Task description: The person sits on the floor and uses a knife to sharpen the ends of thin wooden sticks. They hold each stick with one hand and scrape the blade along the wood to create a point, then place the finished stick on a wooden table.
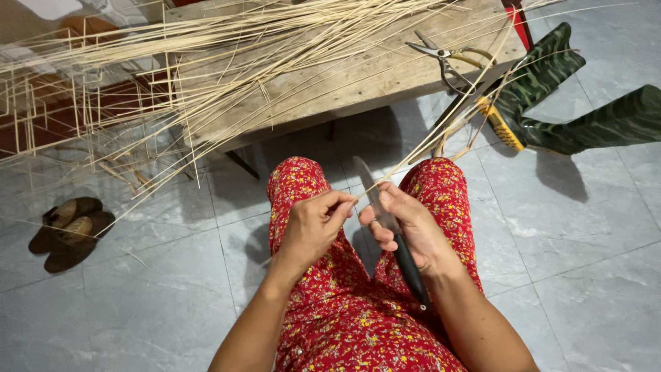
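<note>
The left hand (313,224) pinches a thin bamboo strip (441,124) above the lap, fingers closed tight. The right hand (413,231) wraps around a knife (385,220), its blade touching the strip. The strip looks light, bendy and easy to snap, so hold it near the blade.

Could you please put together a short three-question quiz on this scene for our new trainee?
1. True or false: the right hand grips a knife with a black handle and its blade pointing away from the body.
2. What does the left hand pinch at the blade?
A. a thin pale strip
B. a green cord
C. a metal wire
3. Which tool lies on the wooden bench beside the heap of strips?

Key
1. True.
2. A; the strip runs up and away towards the bench.
3. A pair of shears, near the bench's right end.
</note>
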